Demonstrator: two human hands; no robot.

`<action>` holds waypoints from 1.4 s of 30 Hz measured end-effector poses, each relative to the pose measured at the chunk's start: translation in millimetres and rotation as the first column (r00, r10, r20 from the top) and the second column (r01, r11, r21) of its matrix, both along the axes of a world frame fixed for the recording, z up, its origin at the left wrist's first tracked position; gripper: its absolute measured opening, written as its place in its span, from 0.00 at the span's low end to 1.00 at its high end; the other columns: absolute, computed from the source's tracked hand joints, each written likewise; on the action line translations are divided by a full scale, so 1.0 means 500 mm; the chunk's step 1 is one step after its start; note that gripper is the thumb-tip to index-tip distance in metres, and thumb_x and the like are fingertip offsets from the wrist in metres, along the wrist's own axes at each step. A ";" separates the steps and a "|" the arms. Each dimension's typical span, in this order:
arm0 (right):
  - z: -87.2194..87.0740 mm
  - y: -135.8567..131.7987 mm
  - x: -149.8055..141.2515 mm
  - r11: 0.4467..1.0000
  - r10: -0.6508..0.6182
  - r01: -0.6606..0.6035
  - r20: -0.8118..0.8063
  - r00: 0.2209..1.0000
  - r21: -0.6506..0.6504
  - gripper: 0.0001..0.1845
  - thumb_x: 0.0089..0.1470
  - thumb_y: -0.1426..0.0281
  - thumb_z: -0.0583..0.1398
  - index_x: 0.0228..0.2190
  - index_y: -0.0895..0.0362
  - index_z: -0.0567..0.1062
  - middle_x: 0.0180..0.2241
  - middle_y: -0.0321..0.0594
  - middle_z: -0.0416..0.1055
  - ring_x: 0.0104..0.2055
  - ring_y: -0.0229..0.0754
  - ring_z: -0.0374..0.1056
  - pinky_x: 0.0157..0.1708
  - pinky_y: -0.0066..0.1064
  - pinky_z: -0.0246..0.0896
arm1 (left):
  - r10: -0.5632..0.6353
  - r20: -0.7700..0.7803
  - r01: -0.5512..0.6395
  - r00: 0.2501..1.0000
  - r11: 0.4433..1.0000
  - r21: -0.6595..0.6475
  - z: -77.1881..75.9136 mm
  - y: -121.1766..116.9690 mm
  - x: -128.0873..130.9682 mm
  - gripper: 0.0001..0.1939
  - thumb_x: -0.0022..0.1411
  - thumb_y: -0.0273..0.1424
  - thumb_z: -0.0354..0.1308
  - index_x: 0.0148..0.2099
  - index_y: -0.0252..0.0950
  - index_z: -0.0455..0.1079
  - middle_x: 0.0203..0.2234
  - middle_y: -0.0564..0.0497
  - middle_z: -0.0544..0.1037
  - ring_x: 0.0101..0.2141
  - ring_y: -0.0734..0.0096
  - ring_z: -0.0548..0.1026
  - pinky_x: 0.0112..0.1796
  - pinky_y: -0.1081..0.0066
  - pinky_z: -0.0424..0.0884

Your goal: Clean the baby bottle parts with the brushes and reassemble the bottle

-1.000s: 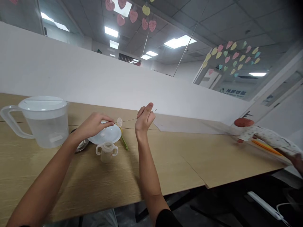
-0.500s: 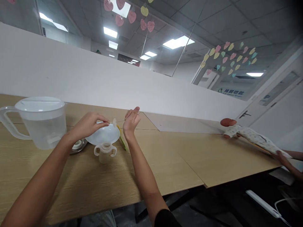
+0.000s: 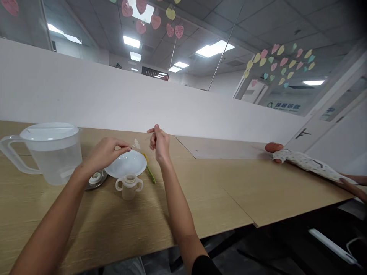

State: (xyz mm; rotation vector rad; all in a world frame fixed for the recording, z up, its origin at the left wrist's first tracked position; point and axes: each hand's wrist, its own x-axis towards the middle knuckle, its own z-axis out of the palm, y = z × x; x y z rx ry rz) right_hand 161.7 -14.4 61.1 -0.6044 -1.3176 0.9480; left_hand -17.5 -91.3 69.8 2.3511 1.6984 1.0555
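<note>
Pitcher (image 3: 52, 144) (lidded) holds clear liquid (image 3: 54, 164); left hand (image 3: 107, 151) pinches a translucent piece (image 3: 137, 144).

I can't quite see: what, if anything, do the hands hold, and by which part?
Left hand: a small clear piece, by its thin end. Right hand: can't tell.

Bright ceiling panels (image 3: 215, 49), soft shadows, dark upper-right corner

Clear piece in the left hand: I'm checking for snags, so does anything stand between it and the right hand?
Nothing visible does: only an open gap separates the clear piece in the left hand from the right hand. The bowl sits lower, on the table.
</note>
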 end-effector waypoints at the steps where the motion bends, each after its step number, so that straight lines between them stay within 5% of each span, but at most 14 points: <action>1: 0.008 -0.002 0.012 0.999 0.033 -0.033 -0.015 0.999 -0.004 0.29 0.51 0.42 0.56 0.25 0.57 0.71 0.13 0.23 0.49 0.12 0.28 0.43 0.12 0.23 0.43 | 0.010 -0.011 -0.010 1.000 1.000 -0.005 -0.001 0.002 -0.005 0.19 0.60 0.46 0.52 0.41 0.42 0.80 0.41 0.51 0.81 0.42 0.58 0.77 0.41 0.68 0.68; 6: 0.031 -0.021 0.055 0.999 0.045 -0.046 0.032 0.998 0.028 0.20 0.46 0.51 0.64 0.26 0.57 0.73 0.21 0.29 0.65 0.14 0.26 0.54 0.14 0.22 0.55 | 0.007 -0.040 -0.008 0.999 0.999 -0.041 -0.004 0.007 -0.016 0.19 0.60 0.45 0.52 0.43 0.43 0.79 0.41 0.52 0.81 0.41 0.60 0.77 0.39 0.69 0.67; 15: 0.042 -0.052 0.070 0.977 -0.160 0.142 0.102 0.982 0.162 0.11 0.47 0.61 0.64 0.28 0.56 0.75 0.29 0.33 0.72 0.16 0.26 0.58 0.14 0.23 0.58 | -0.035 -0.054 0.032 0.998 0.997 -0.067 0.007 -0.010 0.006 0.17 0.58 0.44 0.53 0.40 0.44 0.80 0.39 0.54 0.82 0.38 0.60 0.77 0.37 0.70 0.67; 26: 0.046 -0.081 0.052 0.969 -0.206 0.188 0.108 0.973 0.158 0.11 0.48 0.62 0.62 0.24 0.57 0.72 0.19 0.28 0.64 0.14 0.28 0.54 0.13 0.24 0.53 | -0.021 0.021 0.021 1.000 1.000 0.008 0.005 0.001 -0.007 0.16 0.58 0.44 0.54 0.39 0.44 0.80 0.40 0.53 0.82 0.42 0.60 0.77 0.41 0.69 0.68; 32: 0.035 -0.074 0.038 0.962 -0.236 0.202 0.190 0.953 0.182 0.12 0.49 0.62 0.62 0.23 0.55 0.68 0.12 0.22 0.47 0.14 0.29 0.48 0.17 0.25 0.48 | 0.031 0.070 -0.033 0.997 0.999 0.024 -0.006 0.020 -0.005 0.16 0.57 0.43 0.54 0.38 0.43 0.80 0.39 0.52 0.82 0.42 0.60 0.77 0.43 0.68 0.67; 42: 0.019 -0.067 0.017 0.972 -0.193 0.130 0.352 0.916 0.196 0.10 0.49 0.64 0.60 0.22 0.56 0.69 0.12 0.21 0.47 0.15 0.30 0.45 0.19 0.25 0.42 | -0.092 0.178 0.085 0.980 0.995 0.043 -0.035 0.030 0.007 0.16 0.58 0.44 0.55 0.39 0.42 0.80 0.39 0.51 0.82 0.39 0.63 0.77 0.42 0.69 0.68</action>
